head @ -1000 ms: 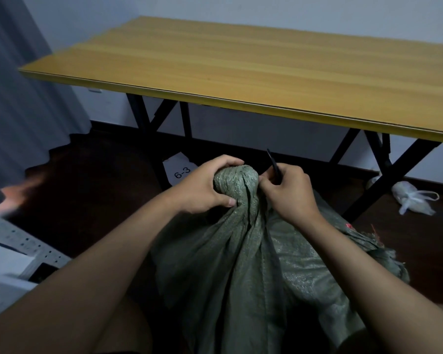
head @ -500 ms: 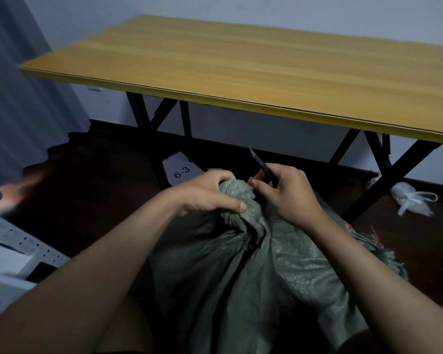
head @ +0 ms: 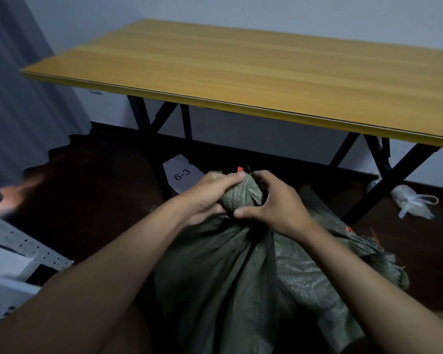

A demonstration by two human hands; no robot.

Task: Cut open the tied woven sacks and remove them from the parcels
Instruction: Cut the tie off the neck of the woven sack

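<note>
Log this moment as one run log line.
left hand: grips sack neck | right hand: grips neck, cutter | sack: tied

Single head-worn view, looking forward and down — close over the sack (head: 228, 264), table (head: 266, 72) beyond

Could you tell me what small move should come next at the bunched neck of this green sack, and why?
Probably draw the blade across the tied neck. The left hand grips the bunched top, the right hand holds the cutter against it, and the green woven sack looks uncut.
</note>
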